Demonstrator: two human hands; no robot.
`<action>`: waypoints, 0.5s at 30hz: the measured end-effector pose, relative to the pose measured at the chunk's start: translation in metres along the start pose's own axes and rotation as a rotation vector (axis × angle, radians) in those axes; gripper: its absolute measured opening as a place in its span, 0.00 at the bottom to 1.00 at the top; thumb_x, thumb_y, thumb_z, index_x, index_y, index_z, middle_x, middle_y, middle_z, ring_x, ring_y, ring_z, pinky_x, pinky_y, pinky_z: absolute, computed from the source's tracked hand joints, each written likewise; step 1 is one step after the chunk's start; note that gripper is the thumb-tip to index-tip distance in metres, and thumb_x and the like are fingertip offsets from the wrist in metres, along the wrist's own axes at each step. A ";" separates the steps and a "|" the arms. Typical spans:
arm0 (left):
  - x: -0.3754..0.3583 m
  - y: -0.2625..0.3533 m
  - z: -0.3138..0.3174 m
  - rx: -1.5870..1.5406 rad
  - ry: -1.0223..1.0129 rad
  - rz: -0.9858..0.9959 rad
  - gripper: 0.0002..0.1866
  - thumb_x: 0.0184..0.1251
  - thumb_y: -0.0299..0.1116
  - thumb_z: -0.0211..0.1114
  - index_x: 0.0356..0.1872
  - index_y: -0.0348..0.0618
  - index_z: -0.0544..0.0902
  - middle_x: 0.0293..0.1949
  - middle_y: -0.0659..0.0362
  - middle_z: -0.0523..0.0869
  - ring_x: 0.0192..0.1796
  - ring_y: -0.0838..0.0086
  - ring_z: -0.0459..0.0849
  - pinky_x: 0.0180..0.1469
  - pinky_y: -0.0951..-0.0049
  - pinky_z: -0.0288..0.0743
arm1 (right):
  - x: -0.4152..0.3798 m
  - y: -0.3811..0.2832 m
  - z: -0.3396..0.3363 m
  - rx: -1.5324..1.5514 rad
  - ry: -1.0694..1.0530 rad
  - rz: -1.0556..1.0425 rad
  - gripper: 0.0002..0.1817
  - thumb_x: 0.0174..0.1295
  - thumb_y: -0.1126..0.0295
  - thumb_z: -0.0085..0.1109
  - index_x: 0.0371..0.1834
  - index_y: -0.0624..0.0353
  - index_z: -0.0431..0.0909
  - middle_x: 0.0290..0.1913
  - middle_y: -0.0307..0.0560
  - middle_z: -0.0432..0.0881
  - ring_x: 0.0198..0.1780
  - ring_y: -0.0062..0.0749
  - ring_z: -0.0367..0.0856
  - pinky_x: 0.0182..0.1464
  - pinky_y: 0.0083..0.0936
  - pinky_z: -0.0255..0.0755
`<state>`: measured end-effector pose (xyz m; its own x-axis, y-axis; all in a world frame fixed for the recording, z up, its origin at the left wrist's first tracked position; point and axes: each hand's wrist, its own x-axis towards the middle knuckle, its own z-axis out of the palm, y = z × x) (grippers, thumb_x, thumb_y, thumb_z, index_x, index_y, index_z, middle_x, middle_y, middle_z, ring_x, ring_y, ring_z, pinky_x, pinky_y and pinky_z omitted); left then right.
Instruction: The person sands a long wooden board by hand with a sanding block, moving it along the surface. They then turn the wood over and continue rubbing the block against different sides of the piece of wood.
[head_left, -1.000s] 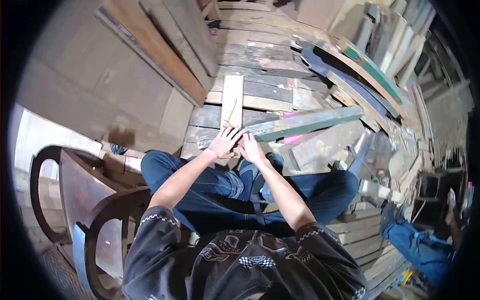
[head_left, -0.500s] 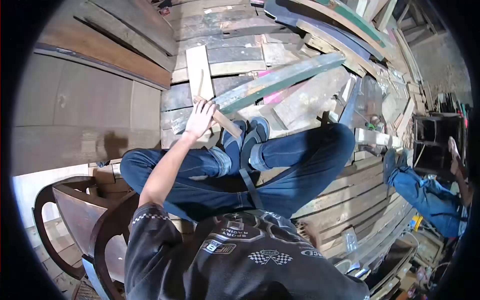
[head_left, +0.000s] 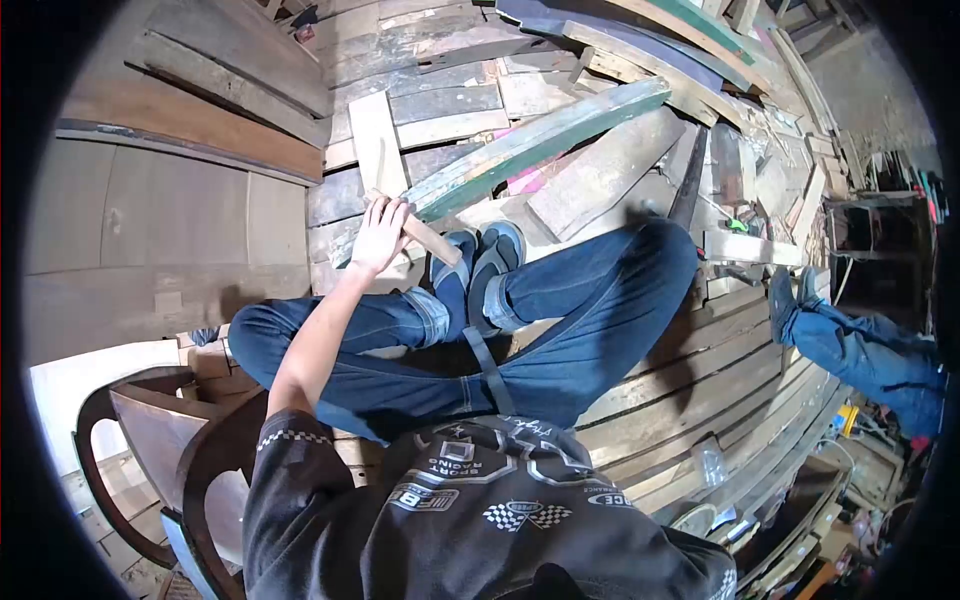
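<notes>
My left hand (head_left: 380,238) is closed over a short, narrow piece of wood (head_left: 432,241), fingers curled across its upper end. The piece slants down to the right, its lower end above my shoes. Beyond the hand lies a pale flat board (head_left: 376,140). Right beside my fingers is the near end of a long beam with worn green paint (head_left: 540,148), running away to the right. My right hand is out of view. A dark, long, blade-like thing (head_left: 691,180) stands by my right knee; its lower end is blurred and partly hidden.
Planks and offcuts, including a wide board (head_left: 605,175), cover the floor ahead. A wooden cabinet (head_left: 150,210) stands at left, a dark curved-arm chair (head_left: 150,430) at lower left. Another person's legs (head_left: 865,360) stretch in at right. A clear plastic bottle (head_left: 709,462) lies on the slats.
My view has shifted slightly, while my left hand keeps hold of the wood piece. The blade-like thing by my right knee has changed angle. A hand near my right side has gone from view.
</notes>
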<state>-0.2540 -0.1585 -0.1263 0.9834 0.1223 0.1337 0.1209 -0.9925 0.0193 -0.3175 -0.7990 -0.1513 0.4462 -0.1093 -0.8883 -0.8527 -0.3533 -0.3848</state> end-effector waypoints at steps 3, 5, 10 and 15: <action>0.000 0.001 -0.002 -0.003 -0.001 -0.003 0.39 0.55 0.42 0.73 0.68 0.41 0.70 0.66 0.50 0.72 0.72 0.52 0.65 0.77 0.53 0.58 | 0.000 -0.005 -0.003 -0.004 -0.005 0.002 0.11 0.71 0.66 0.56 0.49 0.60 0.81 0.30 0.44 0.83 0.30 0.26 0.81 0.33 0.26 0.75; -0.002 0.001 -0.002 0.005 -0.010 0.005 0.40 0.55 0.43 0.74 0.68 0.41 0.70 0.66 0.51 0.72 0.72 0.52 0.65 0.77 0.53 0.58 | -0.001 -0.007 -0.006 -0.005 -0.005 0.009 0.11 0.71 0.66 0.56 0.49 0.60 0.81 0.30 0.44 0.83 0.30 0.26 0.81 0.33 0.25 0.75; 0.000 0.002 -0.008 0.025 -0.038 0.013 0.40 0.54 0.43 0.74 0.68 0.41 0.70 0.67 0.51 0.71 0.72 0.52 0.64 0.76 0.53 0.59 | -0.004 -0.014 -0.016 -0.008 -0.006 0.032 0.12 0.71 0.65 0.56 0.50 0.60 0.81 0.30 0.43 0.83 0.29 0.25 0.81 0.33 0.25 0.75; 0.001 -0.001 -0.010 0.045 -0.073 0.029 0.40 0.55 0.42 0.73 0.70 0.45 0.69 0.67 0.52 0.71 0.71 0.52 0.66 0.74 0.55 0.63 | -0.008 -0.017 -0.026 -0.024 -0.010 0.052 0.12 0.72 0.64 0.56 0.50 0.60 0.81 0.30 0.43 0.83 0.29 0.24 0.80 0.32 0.24 0.75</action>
<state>-0.2548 -0.1578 -0.1158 0.9937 0.0942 0.0605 0.0961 -0.9950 -0.0287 -0.2991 -0.8160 -0.1314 0.3986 -0.1189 -0.9094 -0.8679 -0.3694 -0.3321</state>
